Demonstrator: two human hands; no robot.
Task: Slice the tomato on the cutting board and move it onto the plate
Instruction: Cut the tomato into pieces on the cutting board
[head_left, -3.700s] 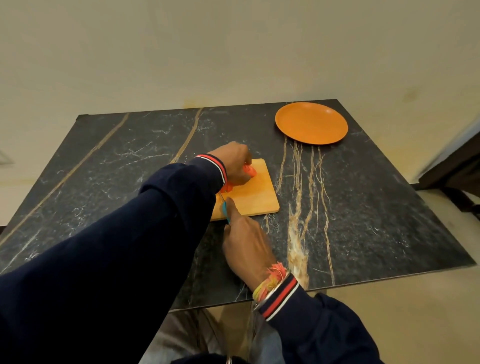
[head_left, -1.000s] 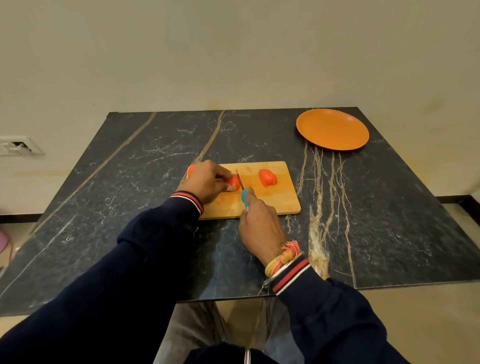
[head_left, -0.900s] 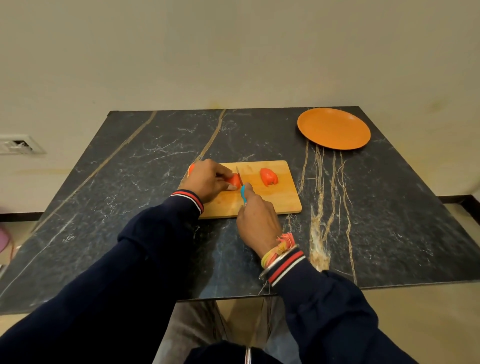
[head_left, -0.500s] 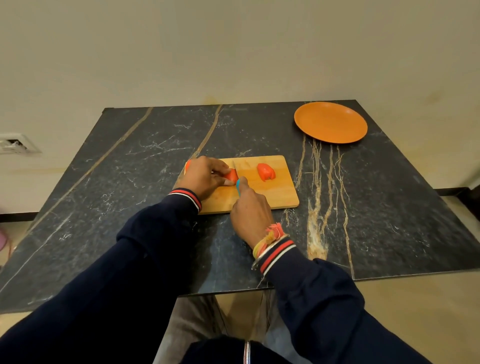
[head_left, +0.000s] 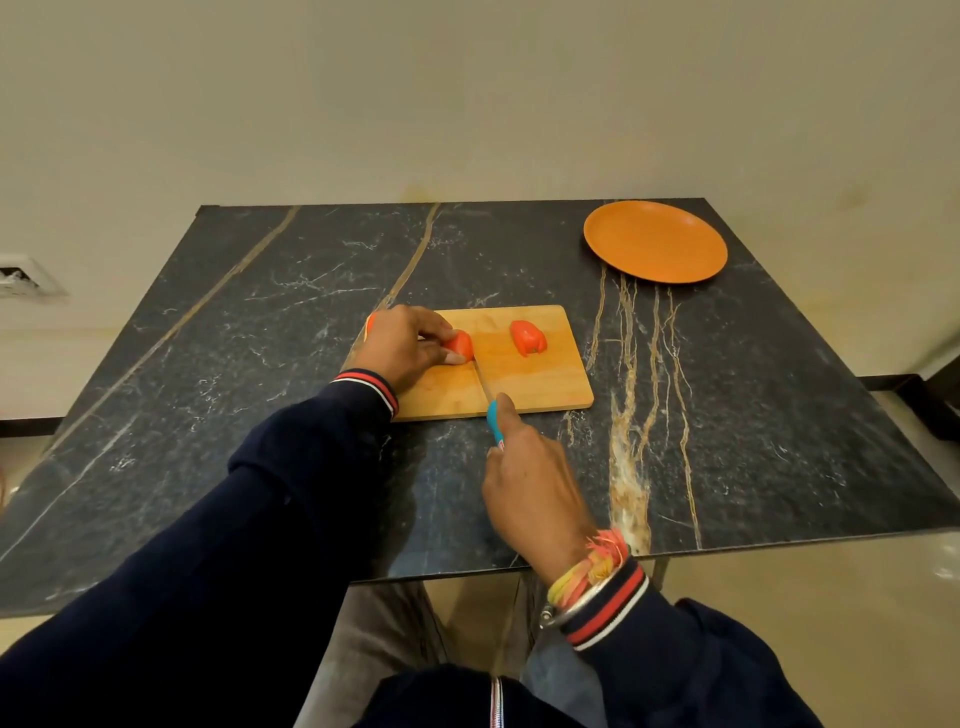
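A wooden cutting board (head_left: 540, 382) lies on the dark marble table. My left hand (head_left: 402, 345) holds a red tomato piece (head_left: 460, 345) down on the board's left part, fingers curled over it. A second tomato piece (head_left: 527, 338) lies free on the board to the right. My right hand (head_left: 535, 483) grips a knife with a blue handle (head_left: 494, 422); its thin blade (head_left: 482, 379) runs up to the right side of the held piece. The orange plate (head_left: 654, 241) sits bare at the table's far right corner.
The black marble table (head_left: 260, 364) with gold veins ends at a near edge just behind my right wrist. A cream wall rises behind the table, with a wall socket (head_left: 21, 275) at far left. My knees show below the near table edge.
My right hand has drawn back toward me, so the knife's blue handle and more of the blade now show. My left hand still holds the same tomato piece.
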